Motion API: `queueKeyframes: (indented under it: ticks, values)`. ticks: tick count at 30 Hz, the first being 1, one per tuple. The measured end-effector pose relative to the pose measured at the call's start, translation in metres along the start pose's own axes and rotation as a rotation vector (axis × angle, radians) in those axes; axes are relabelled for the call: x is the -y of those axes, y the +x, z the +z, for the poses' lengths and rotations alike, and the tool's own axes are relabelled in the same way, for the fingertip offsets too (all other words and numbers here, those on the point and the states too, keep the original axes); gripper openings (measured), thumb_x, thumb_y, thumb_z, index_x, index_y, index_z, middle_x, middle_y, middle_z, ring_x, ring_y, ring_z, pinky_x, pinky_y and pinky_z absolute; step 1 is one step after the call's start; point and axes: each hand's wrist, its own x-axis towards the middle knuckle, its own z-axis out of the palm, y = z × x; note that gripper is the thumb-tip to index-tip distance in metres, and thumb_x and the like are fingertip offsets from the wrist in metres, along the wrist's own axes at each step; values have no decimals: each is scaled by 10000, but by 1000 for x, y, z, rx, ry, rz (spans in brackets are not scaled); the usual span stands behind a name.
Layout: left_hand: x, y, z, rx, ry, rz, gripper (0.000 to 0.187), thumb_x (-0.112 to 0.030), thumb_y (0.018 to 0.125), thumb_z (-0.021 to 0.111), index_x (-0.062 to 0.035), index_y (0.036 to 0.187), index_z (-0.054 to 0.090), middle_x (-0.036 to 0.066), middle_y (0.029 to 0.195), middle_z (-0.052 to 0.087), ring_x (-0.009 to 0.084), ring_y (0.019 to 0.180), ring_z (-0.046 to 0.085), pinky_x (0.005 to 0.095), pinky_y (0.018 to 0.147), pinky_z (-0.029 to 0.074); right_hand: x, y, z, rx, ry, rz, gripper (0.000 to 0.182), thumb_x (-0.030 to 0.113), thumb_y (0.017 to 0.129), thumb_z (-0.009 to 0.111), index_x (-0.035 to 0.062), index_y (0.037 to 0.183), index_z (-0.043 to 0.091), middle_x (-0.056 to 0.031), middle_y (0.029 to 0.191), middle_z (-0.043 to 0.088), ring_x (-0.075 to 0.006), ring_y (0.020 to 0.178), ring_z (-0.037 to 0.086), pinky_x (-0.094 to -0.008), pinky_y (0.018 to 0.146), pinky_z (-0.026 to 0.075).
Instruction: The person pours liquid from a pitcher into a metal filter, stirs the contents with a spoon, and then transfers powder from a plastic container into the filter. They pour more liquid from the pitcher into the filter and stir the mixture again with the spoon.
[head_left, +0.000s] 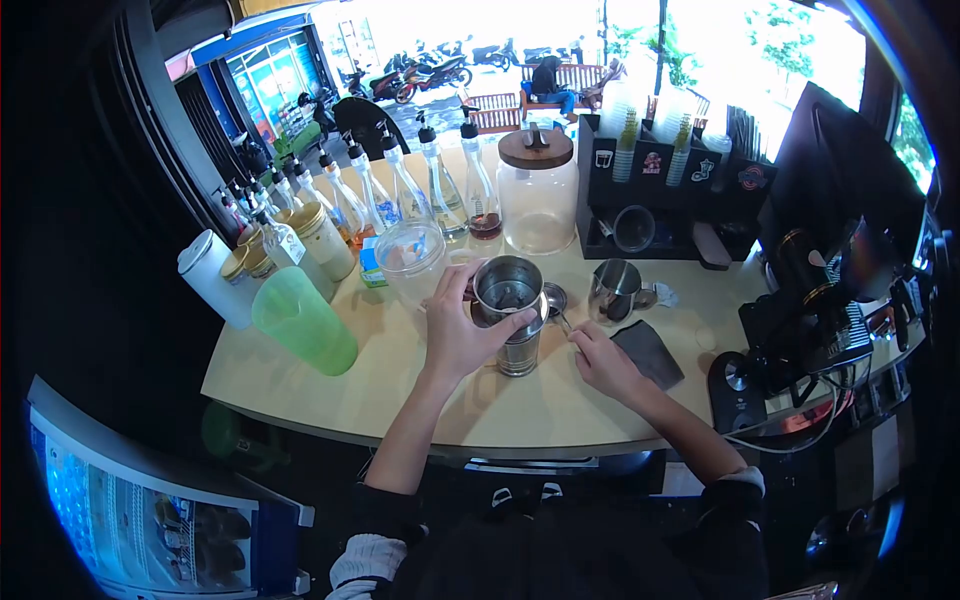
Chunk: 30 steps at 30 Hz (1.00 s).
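Note:
My left hand (463, 328) is wrapped round a metal cup (508, 288), thumb across its front, with its open top facing me. Directly beneath it in this view stands a shiny cylindrical vessel (518, 357) on the counter. My right hand (607, 362) pinches the thin handle of a round metal spoon-like tool (556, 299), whose head lies close beside the cup; part of it is hidden behind the cup. To the right are a steel pitcher (614, 292) and a dark folded cloth (650, 354).
A green plastic pitcher (305, 322) and a clear tub (411, 262) stand on the left. Pump bottles (446, 190) line the back beside a wooden-lidded jar (538, 200). A black cup organizer (670, 190) and a black machine (815, 300) occupy the right of the counter (450, 415).

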Motion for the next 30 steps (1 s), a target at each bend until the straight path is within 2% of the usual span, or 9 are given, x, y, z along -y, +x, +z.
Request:
queueKeyframes:
  ticks: [8,10,14,15,17,18,20,24,30]
  values:
    - [3,-7,5,17,10,23,714,-361,588,883,16,1119,592,108,1029,583,212,894,614,326,770,514,11,6,-12,78,-88,-22,224,-12,796,560,-32,1017,526,-171,1037,538,-367,999,563,-432,832,494]
    - [3,-7,6,21,-1,18,710,-354,585,884,13,1119,593,106,1027,584,213,900,614,326,777,514,27,15,-42,-81,-111,-190,204,-1,804,566,-15,1007,552,-166,1065,557,-357,1038,555,-424,873,482]
    - [8,-9,8,-4,-51,17,706,-339,575,892,3,1111,584,103,1024,590,214,919,615,328,791,513,-3,25,-82,-411,-210,14,210,23,838,568,-10,1046,568,-177,1107,583,-364,1052,552,-415,881,473]
    - [9,-11,9,-12,-65,20,710,-338,573,894,-2,1111,578,104,1029,593,217,927,615,333,802,512,-19,24,-86,-412,-211,16,210,23,838,568,-10,1046,568,-177,1107,583,-364,1052,552,-415,881,473]
    - [16,-14,11,-14,-57,28,728,-332,569,897,-16,1137,571,104,1059,609,215,956,615,340,830,496,-52,21,-83,-345,-188,276,163,59,884,551,-18,1027,563,-178,1056,605,-326,977,598,-387,832,488]
    - [18,-15,12,-17,-46,36,748,-326,566,900,-29,1164,563,103,1089,625,213,984,614,348,859,480,-57,20,-82,-346,-189,275,163,59,884,551,-18,1027,563,-178,1056,605,-326,977,598,-387,832,488]
    - [21,-17,12,-14,-47,25,785,-339,556,903,-35,1185,547,103,1109,618,220,1009,602,361,884,467,-65,20,-79,-325,291,405,180,139,939,536,-28,1003,558,-152,966,626,-241,854,625,-348,789,489]
    - [26,-20,11,-16,-30,93,916,-386,532,914,-20,1245,470,148,1128,606,252,1024,611,374,901,479,-93,14,-67,-360,288,434,273,240,978,518,-28,940,553,-91,841,614,-157,758,590,-305,738,479]
    - [33,-24,13,17,-101,14,973,-380,516,922,-28,1284,439,156,1142,603,261,1043,606,386,925,470,-105,8,-61,-233,699,507,305,302,998,491,56,827,546,-5,726,542,-79,667,497,-243,637,424]
